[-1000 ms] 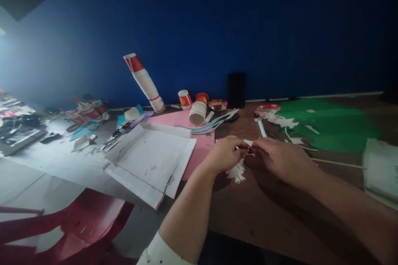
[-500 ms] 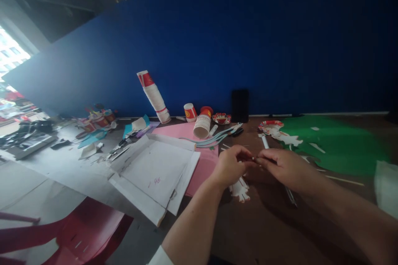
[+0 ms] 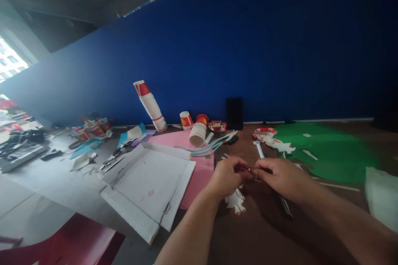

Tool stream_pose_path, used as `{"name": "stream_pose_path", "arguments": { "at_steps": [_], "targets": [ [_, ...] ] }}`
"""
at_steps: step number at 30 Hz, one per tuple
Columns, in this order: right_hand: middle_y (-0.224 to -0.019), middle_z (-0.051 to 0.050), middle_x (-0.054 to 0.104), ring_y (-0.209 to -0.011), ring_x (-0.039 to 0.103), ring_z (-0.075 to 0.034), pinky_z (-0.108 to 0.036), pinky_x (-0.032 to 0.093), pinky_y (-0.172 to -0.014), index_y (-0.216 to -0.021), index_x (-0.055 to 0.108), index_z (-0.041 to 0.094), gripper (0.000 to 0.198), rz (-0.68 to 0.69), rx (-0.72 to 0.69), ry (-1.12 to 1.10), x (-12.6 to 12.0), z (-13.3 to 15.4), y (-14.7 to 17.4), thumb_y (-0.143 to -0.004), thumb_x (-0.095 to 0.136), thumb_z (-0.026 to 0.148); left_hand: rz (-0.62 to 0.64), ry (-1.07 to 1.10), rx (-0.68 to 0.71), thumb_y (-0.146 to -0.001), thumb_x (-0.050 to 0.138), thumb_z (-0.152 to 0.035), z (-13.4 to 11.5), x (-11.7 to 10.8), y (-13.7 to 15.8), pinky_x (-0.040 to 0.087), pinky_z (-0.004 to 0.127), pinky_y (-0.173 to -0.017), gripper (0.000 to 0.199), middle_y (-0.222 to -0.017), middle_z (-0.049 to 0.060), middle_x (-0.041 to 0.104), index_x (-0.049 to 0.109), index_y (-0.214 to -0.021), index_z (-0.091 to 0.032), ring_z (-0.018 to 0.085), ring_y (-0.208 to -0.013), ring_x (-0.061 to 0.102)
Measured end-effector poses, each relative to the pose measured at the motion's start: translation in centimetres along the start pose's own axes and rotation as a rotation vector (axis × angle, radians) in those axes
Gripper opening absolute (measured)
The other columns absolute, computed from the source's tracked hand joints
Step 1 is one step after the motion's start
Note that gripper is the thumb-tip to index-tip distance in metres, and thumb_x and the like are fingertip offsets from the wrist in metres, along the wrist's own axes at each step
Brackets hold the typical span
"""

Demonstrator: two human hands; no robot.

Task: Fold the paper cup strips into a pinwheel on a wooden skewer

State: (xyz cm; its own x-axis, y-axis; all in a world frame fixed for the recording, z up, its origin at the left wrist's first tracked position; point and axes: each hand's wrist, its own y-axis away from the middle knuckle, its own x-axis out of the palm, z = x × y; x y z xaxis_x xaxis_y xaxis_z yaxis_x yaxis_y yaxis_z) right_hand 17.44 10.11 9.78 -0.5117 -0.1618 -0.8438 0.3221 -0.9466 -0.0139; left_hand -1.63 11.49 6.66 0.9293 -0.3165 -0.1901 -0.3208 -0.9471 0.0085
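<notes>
My left hand [image 3: 229, 175] and my right hand [image 3: 278, 177] meet fingertip to fingertip above the brown table. Both are closed in a pinch around a tiny pale piece [image 3: 250, 169], too small and covered to name. Below my left hand lies a cut white paper shape [image 3: 235, 202] with reddish edges. A white pen-like stick [image 3: 260, 150] lies just beyond my right hand, and a slim clear-and-dark tool [image 3: 285, 206] sticks out beneath that wrist. Behind the hands, a cut-up paper cup piece [image 3: 273, 140] with a red patterned rim rests by the green sheet [image 3: 329, 153].
An open white cardboard box lid [image 3: 149, 188] lies left on pink paper [image 3: 203, 174]. A leaning stack of paper cups [image 3: 151, 105], a lying cup stack [image 3: 198, 132], pale blue cords [image 3: 211, 147] and a black phone-like slab [image 3: 234, 113] stand along the blue partition [image 3: 248, 41]. A red chair [image 3: 74, 240] is lower left.
The view has tilted up a little, so the whole scene sits lower and slightly further left. Both hands keep their pinch together, with little visible movement over the table.
</notes>
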Motion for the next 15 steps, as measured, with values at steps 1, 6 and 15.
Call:
{"name": "stream_pose_path", "arguments": {
  "at_steps": [1, 6, 15],
  "targets": [
    [-0.074, -0.002, 0.072, -0.071, 0.061, -0.020, -0.032, 0.035, -0.064, -0.077, 0.068, 0.025, 0.031, 0.005, 0.005, -0.003, -0.06, 0.08, 0.01, -0.091, 0.048, 0.044, 0.002, -0.018, 0.009, -0.068, 0.080, -0.019, -0.02, -0.06, 0.01, 0.042, 0.023, -0.063, 0.023, -0.074, -0.002, 0.067, 0.070, -0.088, -0.016, 0.011, -0.066, 0.057],
    [-0.071, -0.002, 0.070, -0.070, 0.060, -0.020, -0.031, 0.035, -0.063, -0.073, 0.067, 0.024, 0.031, 0.052, 0.015, -0.025, -0.52, 0.67, 0.14, -0.089, 0.050, 0.045, 0.012, -0.081, 0.035, -0.069, 0.077, -0.020, 0.03, -0.26, 0.19, 0.043, 0.024, -0.064, 0.017, -0.075, -0.001, 0.069, 0.073, -0.086, -0.017, 0.012, -0.068, 0.058],
    [-0.073, -0.005, 0.072, -0.069, 0.062, -0.020, -0.031, 0.033, -0.059, -0.069, 0.061, 0.023, 0.033, 0.027, -0.011, 0.052, -0.43, 0.65, 0.51, -0.092, 0.045, 0.040, -0.043, -0.287, 0.167, -0.076, 0.073, -0.021, 0.00, -0.08, 0.71, 0.048, 0.026, -0.075, 0.018, -0.089, 0.000, 0.075, 0.077, -0.094, -0.021, 0.017, -0.081, 0.065]
  ]
}}
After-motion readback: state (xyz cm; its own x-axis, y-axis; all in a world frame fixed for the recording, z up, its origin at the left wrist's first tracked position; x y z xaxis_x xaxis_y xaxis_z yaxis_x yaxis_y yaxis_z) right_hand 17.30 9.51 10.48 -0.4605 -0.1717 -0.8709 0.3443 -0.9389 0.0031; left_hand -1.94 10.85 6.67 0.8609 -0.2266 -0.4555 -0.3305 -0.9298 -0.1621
